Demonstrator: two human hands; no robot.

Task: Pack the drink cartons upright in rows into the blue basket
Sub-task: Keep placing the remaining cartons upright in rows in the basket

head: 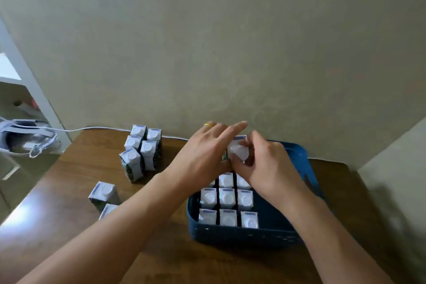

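The blue basket [242, 235] stands on the wooden table at centre right. Inside it, several white-topped drink cartons [227, 198] stand upright in rows of three. Over the basket's far end, both hands meet on one carton [238, 148]. My right hand [267, 168] grips it from the right, and my left hand [205, 152] lies against its left side with the fingers stretched over it. A yellow ring sits on a left finger. Its lower part is hidden by the hands.
A cluster of several upright cartons [143, 152] stands on the table [69, 182] to the left of the basket. Two more cartons [103, 191] sit nearer the front left. A white cable [92, 128] runs along the wall behind.
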